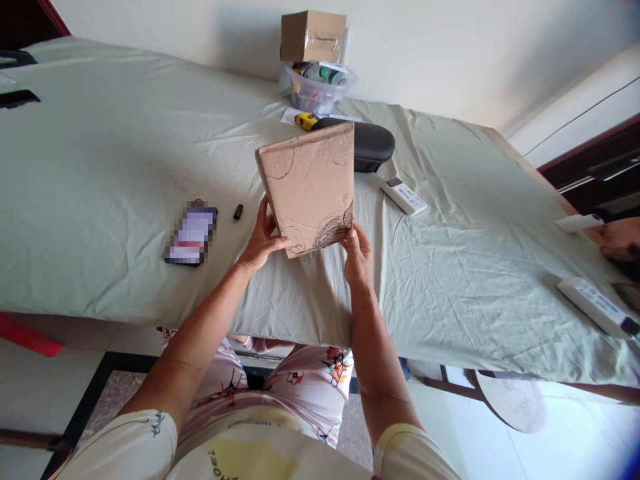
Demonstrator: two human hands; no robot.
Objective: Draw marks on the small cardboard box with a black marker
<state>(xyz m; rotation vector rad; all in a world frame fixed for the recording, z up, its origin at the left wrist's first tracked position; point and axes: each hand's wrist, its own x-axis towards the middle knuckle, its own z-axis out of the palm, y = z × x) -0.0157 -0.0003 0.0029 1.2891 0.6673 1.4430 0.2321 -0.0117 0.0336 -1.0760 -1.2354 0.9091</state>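
A flat brown cardboard-coloured book or panel (pixel 310 187) with dark scribbles is held upright above the table's front edge. My left hand (pixel 261 239) grips its lower left edge, thumb on the front face. My right hand (pixel 357 252) pinches its lower right corner. Both hands are closed on it. It hides part of a black zip case (pixel 374 145) behind it.
The table carries a pale green cloth (pixel 100 167). On it lie a phone (pixel 192 235), a small black cap (pixel 239 212), a white remote (pixel 404 196), a yellow tape measure (pixel 305 121), a plastic tub (pixel 320 90) under a cardboard box (pixel 313 36), and more remotes (pixel 595 307) at right.
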